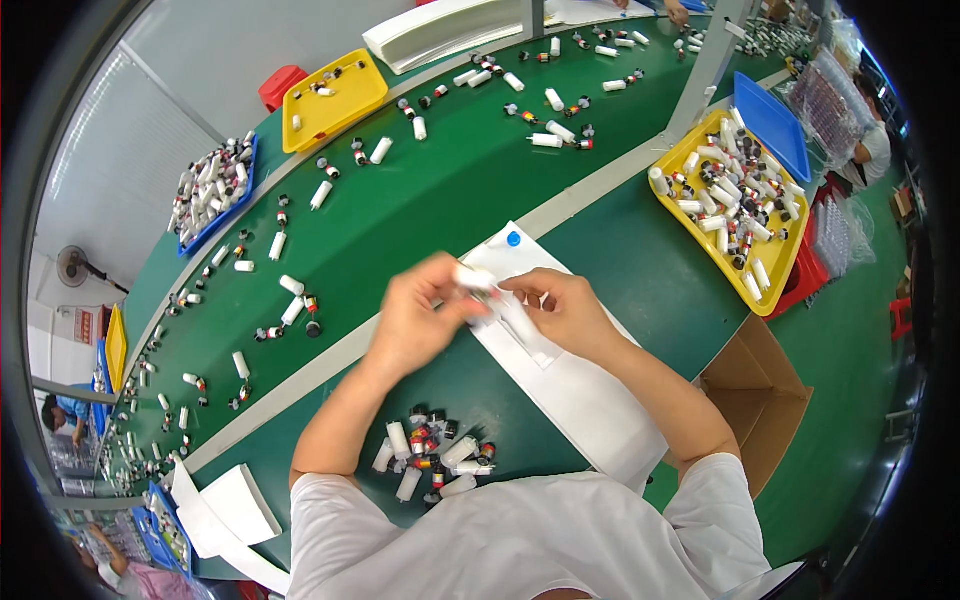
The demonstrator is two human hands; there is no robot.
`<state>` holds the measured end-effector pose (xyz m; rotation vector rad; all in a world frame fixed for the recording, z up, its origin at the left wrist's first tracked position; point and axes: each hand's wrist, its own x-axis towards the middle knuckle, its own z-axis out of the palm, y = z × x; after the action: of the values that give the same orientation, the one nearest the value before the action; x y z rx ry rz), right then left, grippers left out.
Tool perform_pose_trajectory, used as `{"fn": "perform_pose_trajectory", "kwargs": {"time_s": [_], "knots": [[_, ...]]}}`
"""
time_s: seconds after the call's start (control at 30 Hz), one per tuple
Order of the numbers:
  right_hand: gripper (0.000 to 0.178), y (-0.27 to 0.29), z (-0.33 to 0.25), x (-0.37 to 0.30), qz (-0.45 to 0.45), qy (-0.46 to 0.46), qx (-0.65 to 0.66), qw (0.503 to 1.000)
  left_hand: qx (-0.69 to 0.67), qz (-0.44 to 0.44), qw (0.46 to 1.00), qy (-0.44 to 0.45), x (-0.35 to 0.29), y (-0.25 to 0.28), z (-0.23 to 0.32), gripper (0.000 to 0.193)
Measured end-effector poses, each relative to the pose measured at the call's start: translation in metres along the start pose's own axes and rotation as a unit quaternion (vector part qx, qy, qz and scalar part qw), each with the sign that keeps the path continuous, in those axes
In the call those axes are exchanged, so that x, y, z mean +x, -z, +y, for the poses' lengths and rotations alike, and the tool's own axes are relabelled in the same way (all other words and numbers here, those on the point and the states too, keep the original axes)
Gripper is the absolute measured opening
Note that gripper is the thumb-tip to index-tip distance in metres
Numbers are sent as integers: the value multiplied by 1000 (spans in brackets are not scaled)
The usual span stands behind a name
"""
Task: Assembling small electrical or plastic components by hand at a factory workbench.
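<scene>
My left hand (422, 312) is closed, thumb and fingers around a small white cylindrical piece (473, 277) smeared by motion. Close beside it, my right hand (562, 308) has its fingers curled and pinched together; what they grip is blurred. A pale, partly see-through tube-like shape (518, 325) lies between the hands, just over a long white paper sheet (600, 405). A blue round pin (514, 239) sits at the sheet's far end. Nearer my body, a small pile of white cylinders and black-capped pieces with red and yellow bands (428, 450) rests on the green table.
A yellow tray (765, 290) heaped with similar pieces stands at right, with a blue tray (772, 125) behind it and a cardboard box (757, 400) below. Across a pale rail, a green conveyor (440, 200) carries scattered pieces. Folded white paper (240, 505) lies at left.
</scene>
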<state>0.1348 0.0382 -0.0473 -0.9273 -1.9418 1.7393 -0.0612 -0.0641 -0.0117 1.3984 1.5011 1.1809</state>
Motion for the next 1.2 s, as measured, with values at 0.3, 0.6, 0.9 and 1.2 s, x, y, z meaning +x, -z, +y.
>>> {"fn": "perform_pose_trajectory", "kwargs": {"time_s": [0.3,0.6,0.9,1.2], "knots": [[10,-31,44,3,-18,316,-366,875,458,114,881,-33,-73,77,-31,58],[11,-40,29,-10,-49,305,-481,821,449,-201,869,-56,-151,-7,-19,41],[34,26,14,-2,-31,-72,10,997,-83,26,988,128,-73,3,-8,36],[91,37,-25,-53,-154,171,22,973,-216,-6,976,-3,-15,-48,60,37]]}}
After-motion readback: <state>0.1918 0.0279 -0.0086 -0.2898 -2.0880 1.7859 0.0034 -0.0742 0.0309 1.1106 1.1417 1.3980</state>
